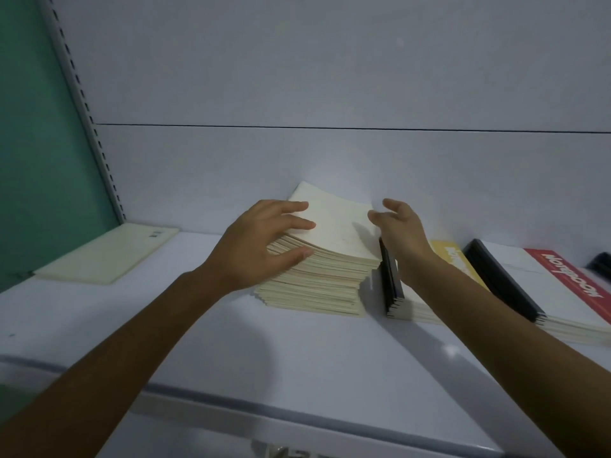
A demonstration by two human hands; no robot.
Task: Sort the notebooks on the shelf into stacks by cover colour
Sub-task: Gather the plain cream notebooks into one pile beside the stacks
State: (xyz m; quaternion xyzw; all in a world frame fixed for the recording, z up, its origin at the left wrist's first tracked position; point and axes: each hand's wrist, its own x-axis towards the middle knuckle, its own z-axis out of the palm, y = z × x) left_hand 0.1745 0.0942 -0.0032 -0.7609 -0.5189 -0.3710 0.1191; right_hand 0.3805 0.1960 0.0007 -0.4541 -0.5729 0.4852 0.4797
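A tall stack of cream-covered notebooks [330, 259] stands in the middle of the white shelf [231, 342]. My left hand [261, 246] rests on the stack's left side, fingers spread over the top cover and thumb against the page edges. My right hand [401, 233] hovers at the stack's right edge, fingers curled and apart, holding nothing. A single cream notebook [105, 252] lies flat at the far left. Right of the stack lie a yellow-covered notebook [453, 259] with a black spine [391, 282] and a red-covered notebook [575, 279].
The shelf's grey back panel [330, 153] rises right behind the stack. A perforated upright [82, 104] and a green wall [29, 127] close off the left side. A second black spine [502, 279] runs between the yellow and red stacks. The shelf's front lip [297, 411] lies below my forearms.
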